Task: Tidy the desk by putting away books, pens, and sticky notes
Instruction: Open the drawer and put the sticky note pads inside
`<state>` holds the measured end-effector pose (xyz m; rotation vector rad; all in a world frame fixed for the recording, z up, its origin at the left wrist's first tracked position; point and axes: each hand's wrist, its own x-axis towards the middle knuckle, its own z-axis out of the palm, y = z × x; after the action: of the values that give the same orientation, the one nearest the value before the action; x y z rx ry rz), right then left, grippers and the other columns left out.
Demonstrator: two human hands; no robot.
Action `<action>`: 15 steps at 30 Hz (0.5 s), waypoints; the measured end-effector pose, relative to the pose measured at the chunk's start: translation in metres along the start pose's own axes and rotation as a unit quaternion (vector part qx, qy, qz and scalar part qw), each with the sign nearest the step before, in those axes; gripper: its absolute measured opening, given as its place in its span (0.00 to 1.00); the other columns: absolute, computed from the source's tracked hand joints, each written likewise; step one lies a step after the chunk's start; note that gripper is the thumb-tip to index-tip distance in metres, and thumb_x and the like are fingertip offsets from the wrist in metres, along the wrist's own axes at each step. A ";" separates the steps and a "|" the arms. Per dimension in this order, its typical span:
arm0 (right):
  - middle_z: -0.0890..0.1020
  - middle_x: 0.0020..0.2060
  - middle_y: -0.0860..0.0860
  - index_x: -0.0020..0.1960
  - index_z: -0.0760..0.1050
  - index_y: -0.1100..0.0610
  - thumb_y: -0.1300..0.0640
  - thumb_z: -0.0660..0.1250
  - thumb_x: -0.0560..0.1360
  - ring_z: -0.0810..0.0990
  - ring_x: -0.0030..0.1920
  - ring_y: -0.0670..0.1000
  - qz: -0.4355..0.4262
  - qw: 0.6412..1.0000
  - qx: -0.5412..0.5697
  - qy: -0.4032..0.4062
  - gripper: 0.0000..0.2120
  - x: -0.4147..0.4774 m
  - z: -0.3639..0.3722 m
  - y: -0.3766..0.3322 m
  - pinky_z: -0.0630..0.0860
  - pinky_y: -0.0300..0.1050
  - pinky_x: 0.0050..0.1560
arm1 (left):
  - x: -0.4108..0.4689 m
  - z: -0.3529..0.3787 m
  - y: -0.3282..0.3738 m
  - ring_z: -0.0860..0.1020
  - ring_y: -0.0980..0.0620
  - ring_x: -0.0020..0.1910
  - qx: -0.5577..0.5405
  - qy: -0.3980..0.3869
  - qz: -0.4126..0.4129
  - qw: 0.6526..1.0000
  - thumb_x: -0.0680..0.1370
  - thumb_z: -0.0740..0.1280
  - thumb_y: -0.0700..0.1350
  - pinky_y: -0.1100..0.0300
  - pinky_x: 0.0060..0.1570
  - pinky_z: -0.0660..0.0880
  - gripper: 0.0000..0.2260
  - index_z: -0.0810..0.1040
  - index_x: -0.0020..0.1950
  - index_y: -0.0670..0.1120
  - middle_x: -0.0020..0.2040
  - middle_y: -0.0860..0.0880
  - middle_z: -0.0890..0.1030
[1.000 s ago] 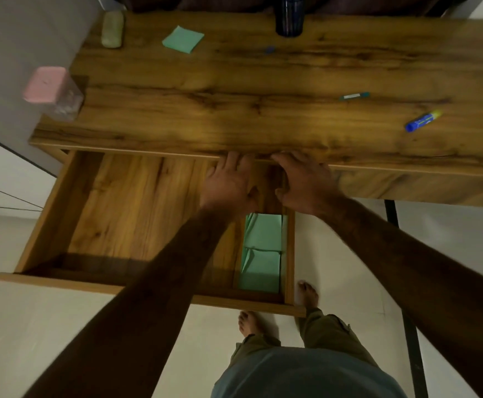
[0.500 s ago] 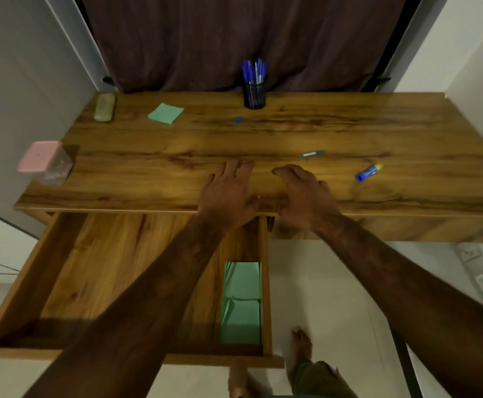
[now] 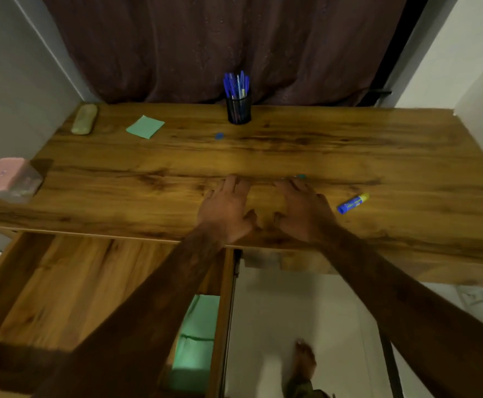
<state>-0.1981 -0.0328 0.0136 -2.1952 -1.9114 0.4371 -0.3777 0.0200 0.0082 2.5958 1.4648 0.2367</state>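
Teal pen (image 3: pixel 301 176) just beyond right hand (image 3: pixel 303 214), on desk (image 3: pixel 406 156)

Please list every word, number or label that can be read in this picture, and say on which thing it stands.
No text can be read.
Blue tube: pale marks on its label, too blurred to read.
Pink lid: one small dark mark, too small to read.
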 end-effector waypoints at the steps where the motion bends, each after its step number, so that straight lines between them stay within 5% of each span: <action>1: 0.63 0.75 0.48 0.76 0.58 0.45 0.47 0.69 0.73 0.65 0.74 0.55 -0.012 1.000 0.001 0.000 0.35 0.009 -0.003 0.005 0.66 0.57 0.68 | 0.006 0.000 0.002 0.68 0.45 0.65 0.006 -0.001 -0.011 1.000 0.74 0.65 0.58 0.44 0.61 0.72 0.29 0.64 0.72 0.51 0.66 0.47 0.67; 15: 0.65 0.73 0.46 0.75 0.61 0.45 0.47 0.68 0.74 0.66 0.72 0.54 -0.156 0.986 0.014 -0.050 0.32 0.107 -0.009 -0.016 0.68 0.59 0.67 | 0.034 -0.012 -0.029 0.69 0.45 0.66 -0.017 0.039 -0.183 0.982 0.74 0.67 0.57 0.46 0.63 0.72 0.30 0.64 0.72 0.50 0.68 0.47 0.66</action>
<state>-0.1973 0.0759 0.0175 -1.8410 -2.2369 0.5206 -0.3875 0.0644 0.0163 2.2571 1.9076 0.3161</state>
